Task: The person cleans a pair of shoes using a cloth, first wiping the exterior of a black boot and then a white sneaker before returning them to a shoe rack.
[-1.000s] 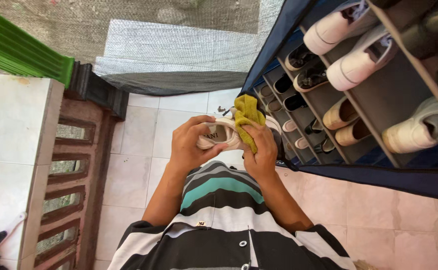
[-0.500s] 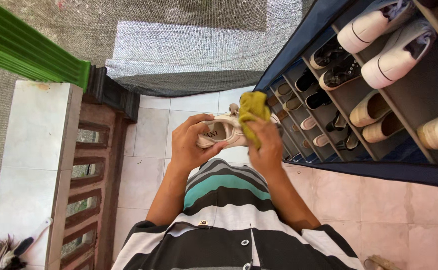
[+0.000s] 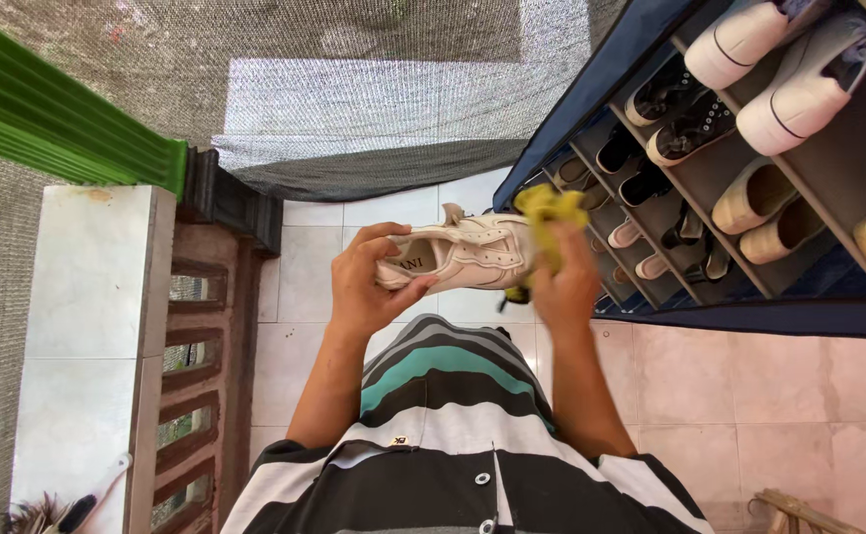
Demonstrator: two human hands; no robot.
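The left hand (image 3: 362,287) is gripping the heel of a white shoe (image 3: 463,259) held out at chest height, while the right hand (image 3: 563,287) is pressing a yellow cloth (image 3: 544,216) against its toe — wiping looks under way, not finished. The shoe rack (image 3: 749,178) beside is holding many pairs already.

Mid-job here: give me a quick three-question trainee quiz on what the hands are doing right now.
1. True or false: the left hand grips the cream sneaker at its heel opening.
2. What does the right hand press on the sneaker's toe end? A) brush B) yellow cloth C) sponge
3. Where is the shoe rack: to the person's left or right?

Key: 1 true; 2 B; 3 right.
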